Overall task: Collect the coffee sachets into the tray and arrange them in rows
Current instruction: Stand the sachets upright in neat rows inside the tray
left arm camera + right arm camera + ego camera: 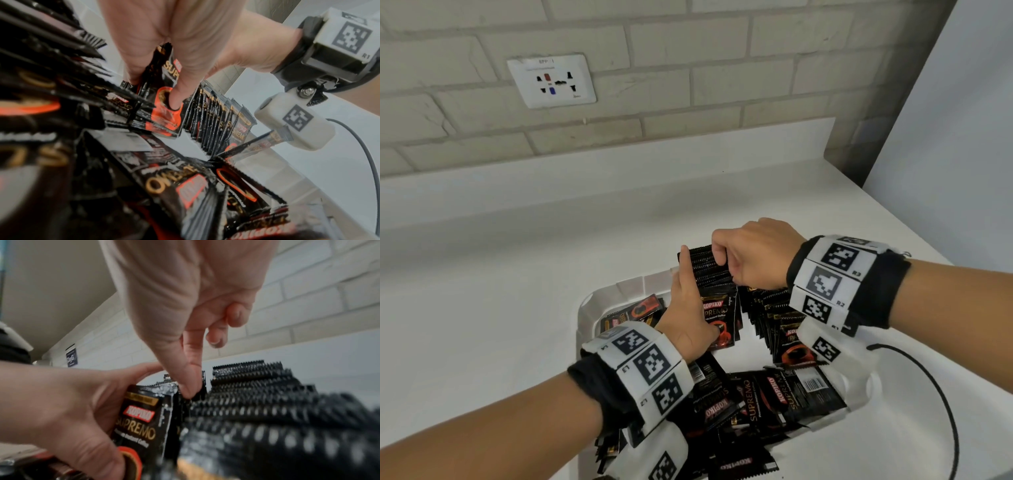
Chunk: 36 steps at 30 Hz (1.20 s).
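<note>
A white tray (585,315) on the white counter holds black Kopiko Supremo coffee sachets. My left hand (688,308) grips an upright stack of sachets (719,318) at the tray's far middle, with its thumb (174,97) pressed on the front sachet (141,421). My right hand (750,257) is above the stack and pinches the serrated top edges between thumb (191,386) and index finger. A second upright row of sachets (774,315) stands just to the right. Loose sachets (756,401) lie flat in the near part of the tray, and a few more loose sachets (633,311) lie at the far left.
A black cable (945,394) loops on the counter to the right of the tray. A brick wall with a socket plate (551,80) stands behind the counter. The counter's edge (893,212) runs diagonally at the right.
</note>
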Motion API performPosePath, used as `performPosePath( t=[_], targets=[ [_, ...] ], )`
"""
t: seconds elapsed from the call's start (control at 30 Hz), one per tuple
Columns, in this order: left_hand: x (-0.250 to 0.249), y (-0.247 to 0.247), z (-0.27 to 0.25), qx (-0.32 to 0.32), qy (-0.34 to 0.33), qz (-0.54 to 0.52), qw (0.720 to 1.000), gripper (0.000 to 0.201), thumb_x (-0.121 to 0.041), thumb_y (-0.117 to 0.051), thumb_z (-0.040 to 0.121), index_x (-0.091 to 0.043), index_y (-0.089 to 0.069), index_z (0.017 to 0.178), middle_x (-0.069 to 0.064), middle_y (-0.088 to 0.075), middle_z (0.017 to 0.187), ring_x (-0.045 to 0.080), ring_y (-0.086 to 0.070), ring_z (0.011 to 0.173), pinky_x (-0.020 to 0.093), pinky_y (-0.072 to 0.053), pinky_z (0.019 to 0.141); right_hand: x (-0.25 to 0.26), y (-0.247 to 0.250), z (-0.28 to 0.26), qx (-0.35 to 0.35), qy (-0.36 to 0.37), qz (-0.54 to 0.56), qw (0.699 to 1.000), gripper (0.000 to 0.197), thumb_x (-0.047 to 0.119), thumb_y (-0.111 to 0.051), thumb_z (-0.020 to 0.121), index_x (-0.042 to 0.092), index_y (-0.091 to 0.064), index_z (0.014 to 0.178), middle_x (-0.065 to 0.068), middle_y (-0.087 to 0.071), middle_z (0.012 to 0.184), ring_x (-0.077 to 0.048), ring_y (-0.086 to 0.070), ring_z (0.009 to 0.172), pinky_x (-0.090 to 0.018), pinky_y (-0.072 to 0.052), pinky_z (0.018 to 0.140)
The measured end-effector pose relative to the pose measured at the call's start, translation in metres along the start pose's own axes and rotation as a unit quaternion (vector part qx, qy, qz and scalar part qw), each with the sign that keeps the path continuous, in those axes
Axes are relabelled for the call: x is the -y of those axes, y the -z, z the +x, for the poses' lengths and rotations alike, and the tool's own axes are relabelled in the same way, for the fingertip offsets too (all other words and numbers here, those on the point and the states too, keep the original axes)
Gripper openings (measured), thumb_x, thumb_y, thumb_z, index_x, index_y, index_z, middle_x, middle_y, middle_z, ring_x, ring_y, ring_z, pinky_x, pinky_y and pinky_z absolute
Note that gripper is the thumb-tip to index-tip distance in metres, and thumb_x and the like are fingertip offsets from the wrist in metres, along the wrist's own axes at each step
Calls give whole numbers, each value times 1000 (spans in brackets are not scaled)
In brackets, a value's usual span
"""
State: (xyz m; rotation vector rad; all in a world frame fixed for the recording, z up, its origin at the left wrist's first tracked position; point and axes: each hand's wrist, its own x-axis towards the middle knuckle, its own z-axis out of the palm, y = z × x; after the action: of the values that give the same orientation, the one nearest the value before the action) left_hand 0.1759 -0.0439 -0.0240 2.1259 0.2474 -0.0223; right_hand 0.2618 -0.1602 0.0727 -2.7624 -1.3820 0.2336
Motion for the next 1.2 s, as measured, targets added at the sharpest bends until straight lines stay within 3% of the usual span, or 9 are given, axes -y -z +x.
performPosePath(
  t=[0.13, 0.3, 0.4, 0.47, 0.53, 0.67, 0.87, 0.97, 1.2],
  targets=[
    [4, -1, 2, -4, -14, -51, 999, 129, -1, -65, 65, -77, 35, 93, 13, -29, 146, 31, -53, 117, 50, -53, 83, 0, -5, -3, 6, -41, 47, 998, 22, 11, -53, 83, 31, -44, 85, 15, -58, 77, -10, -50, 75, -24, -32, 60],
    [2, -3, 1, -9, -4, -73, 997, 121, -17, -63, 55, -81, 34, 90, 14, -34, 144, 36, -47, 125, 52, -48, 94, -4, 7, -4, 48, -66, 134, 988, 23, 10, -63, 82, 27, -50, 91, 10, -70, 84, 0, -53, 68, -23, -44, 66],
    [1, -3, 1, -6, -1, -71, 997, 121, -19, -62, 53, -81, 35, 91, 17, -33, 146, 39, -41, 129, 53, -45, 97, -9, 21, -1, 44, -106, 242, 963, 25, 4, -55, 87, 23, -49, 102, 1, -67, 96, -7, -58, 78, -21, -46, 70],
    [-1, -3, 0, -5, -4, -58, 998, 123, -19, -65, 56, -79, 36, 91, 17, -33, 146, 37, -43, 128, 52, -44, 99, -8, 26, 1, 40, -137, 311, 939, 32, 0, -49, 89, 19, -47, 114, -9, -63, 106, -18, -61, 89, -29, -52, 81],
    [-2, -2, -1, -5, -10, -44, 999, 121, -21, -66, 58, -75, 37, 92, 16, -32, 146, 35, -42, 129, 50, -42, 102, -4, 27, 2, 53, -162, 378, 910, 42, -4, -45, 90, 14, -42, 128, -16, -56, 115, -23, -60, 98, -33, -50, 92],
    [-3, 1, -2, -4, -4, -41, 999, 125, -10, -70, 68, -74, 35, 92, 16, -31, 147, 34, -41, 130, 50, -43, 100, 5, 20, 3, 87, -191, 470, 858, 51, -5, -44, 92, 16, -35, 138, -12, -45, 117, -20, -53, 109, -25, -46, 94],
    [-4, 3, -3, -7, -18, -35, 999, 123, -2, -69, 74, -64, 34, 99, 14, -33, 145, 30, -44, 128, 48, -42, 101, 14, 16, 5, 102, -209, 423, 876, 57, -1, -45, 89, 19, -30, 140, -10, -42, 128, -25, -48, 119, -39, -43, 102],
    [-5, 3, -3, -2, -17, -44, 999, 122, -4, -70, 74, -65, 33, 99, 11, -33, 146, 29, -44, 128, 48, -42, 102, 17, 13, 6, 106, -228, 459, 852, 59, -4, -43, 89, 21, -30, 141, -7, -39, 119, -20, -42, 119, -36, -41, 103],
    [-8, 5, -4, 8, -21, -17, 1000, 120, -1, -66, 78, -59, 36, 102, 8, -21, 153, 25, -46, 127, 42, -48, 94, 24, 12, 8, 99, -243, 530, 807, 63, -9, -39, 89, 20, -25, 144, -17, -32, 141, -35, -35, 128, -45, -32, 109]
  ],
)
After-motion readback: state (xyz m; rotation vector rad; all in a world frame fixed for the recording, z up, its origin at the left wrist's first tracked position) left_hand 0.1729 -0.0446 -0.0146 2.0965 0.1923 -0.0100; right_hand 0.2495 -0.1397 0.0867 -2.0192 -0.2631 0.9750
